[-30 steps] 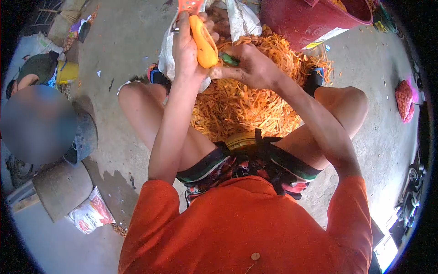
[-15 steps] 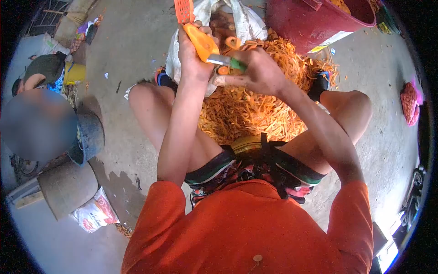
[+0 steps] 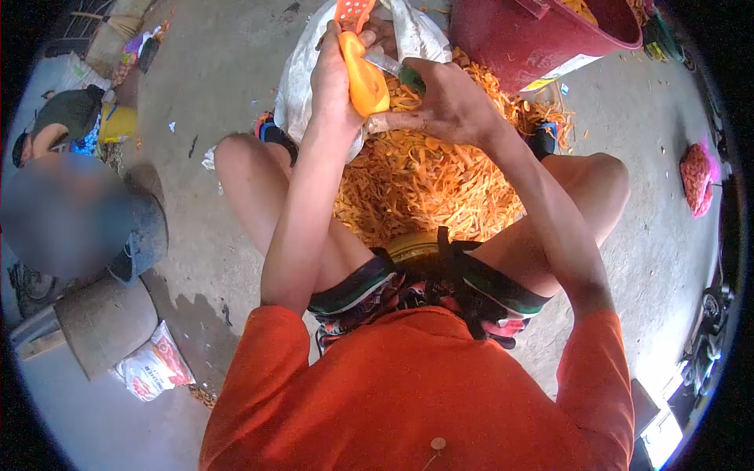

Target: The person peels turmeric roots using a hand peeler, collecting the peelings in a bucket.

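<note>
My left hand (image 3: pixel 334 82) is closed round a smooth, peeled orange vegetable (image 3: pixel 365 78). A flat orange piece with holes (image 3: pixel 355 11) shows just beyond its fingers. My right hand (image 3: pixel 448 102) grips a knife with a green handle (image 3: pixel 410 78), its blade (image 3: pixel 383 63) against the upper part of the vegetable. Below both hands lies a big heap of orange peelings (image 3: pixel 432 184), between my legs. A white sack (image 3: pixel 302 78) with unpeeled roots inside stands behind my left hand.
A large dark red tub (image 3: pixel 503 39) stands at the upper right. At the left, another person (image 3: pixel 67 118) sits by a yellow bucket (image 3: pixel 119 123) and a dark blue bucket (image 3: pixel 149 228). A pink net bag (image 3: pixel 696 180) lies far right.
The vegetable has been turned more upright in my left hand. The knife blade has moved from its lower end to its upper part. The whole view has shifted slightly.
</note>
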Demonstrator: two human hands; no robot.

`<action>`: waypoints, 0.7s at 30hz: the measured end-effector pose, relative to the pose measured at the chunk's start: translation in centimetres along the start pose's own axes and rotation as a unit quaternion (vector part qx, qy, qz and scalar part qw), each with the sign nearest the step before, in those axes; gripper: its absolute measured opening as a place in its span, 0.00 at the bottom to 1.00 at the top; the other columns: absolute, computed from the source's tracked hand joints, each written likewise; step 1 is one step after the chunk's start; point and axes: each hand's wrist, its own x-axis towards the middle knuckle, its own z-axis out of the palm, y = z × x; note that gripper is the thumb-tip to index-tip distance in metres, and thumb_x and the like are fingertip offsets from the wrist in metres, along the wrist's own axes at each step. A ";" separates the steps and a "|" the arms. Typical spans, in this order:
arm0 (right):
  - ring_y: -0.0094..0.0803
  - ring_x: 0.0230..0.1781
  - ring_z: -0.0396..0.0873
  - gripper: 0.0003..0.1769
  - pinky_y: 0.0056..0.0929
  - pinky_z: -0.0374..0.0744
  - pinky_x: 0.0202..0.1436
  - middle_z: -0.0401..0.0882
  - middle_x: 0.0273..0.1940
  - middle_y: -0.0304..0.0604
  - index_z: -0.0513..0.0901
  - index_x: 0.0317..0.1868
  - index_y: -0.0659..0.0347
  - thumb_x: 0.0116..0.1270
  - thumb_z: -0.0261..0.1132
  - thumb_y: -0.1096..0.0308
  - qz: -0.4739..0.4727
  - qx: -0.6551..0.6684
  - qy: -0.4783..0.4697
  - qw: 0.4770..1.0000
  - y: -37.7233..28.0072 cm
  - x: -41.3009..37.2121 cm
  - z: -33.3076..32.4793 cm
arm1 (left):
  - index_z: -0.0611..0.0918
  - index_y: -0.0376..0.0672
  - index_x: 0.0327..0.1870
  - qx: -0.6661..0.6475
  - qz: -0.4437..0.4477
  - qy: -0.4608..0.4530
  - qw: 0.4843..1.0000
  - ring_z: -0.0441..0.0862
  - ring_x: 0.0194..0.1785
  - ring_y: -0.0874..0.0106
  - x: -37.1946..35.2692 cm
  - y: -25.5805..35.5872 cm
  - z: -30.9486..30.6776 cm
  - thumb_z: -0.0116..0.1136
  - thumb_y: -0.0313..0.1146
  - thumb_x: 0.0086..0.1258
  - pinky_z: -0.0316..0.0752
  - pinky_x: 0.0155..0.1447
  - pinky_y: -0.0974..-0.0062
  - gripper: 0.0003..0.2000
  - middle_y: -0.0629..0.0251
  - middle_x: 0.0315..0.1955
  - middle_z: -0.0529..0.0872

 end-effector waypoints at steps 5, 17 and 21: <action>0.55 0.28 0.84 0.49 0.48 0.81 0.35 0.80 0.23 0.59 0.80 0.41 0.75 0.53 0.74 0.26 -0.060 -0.008 0.038 0.997 2.3 0.2 3.1 | 0.80 0.48 0.55 0.055 0.000 0.047 0.997 0.78 0.40 0.78 0.0 -0.1 -0.1 0.48 0.53 0.83 0.75 0.47 0.73 0.19 0.72 0.38 0.85; 0.57 0.25 0.79 0.44 0.49 0.76 0.31 0.75 0.21 0.60 0.77 0.24 0.72 0.60 0.70 0.29 -0.034 0.017 -0.008 0.999 1.7 -0.2 3.7 | 0.76 0.48 0.51 -0.013 -0.034 -0.019 0.999 0.74 0.32 0.80 1.1 -0.6 -2.4 0.46 0.54 0.84 0.71 0.35 0.81 0.18 0.72 0.34 0.80; 0.58 0.25 0.78 0.43 0.49 0.76 0.32 0.74 0.22 0.61 0.76 0.23 0.72 0.63 0.69 0.31 -0.090 0.029 0.033 0.995 2.6 -0.1 4.5 | 0.76 0.48 0.52 -0.047 -0.052 -0.089 0.994 0.72 0.32 0.80 1.4 -0.6 -2.9 0.45 0.55 0.84 0.71 0.35 0.81 0.19 0.73 0.34 0.79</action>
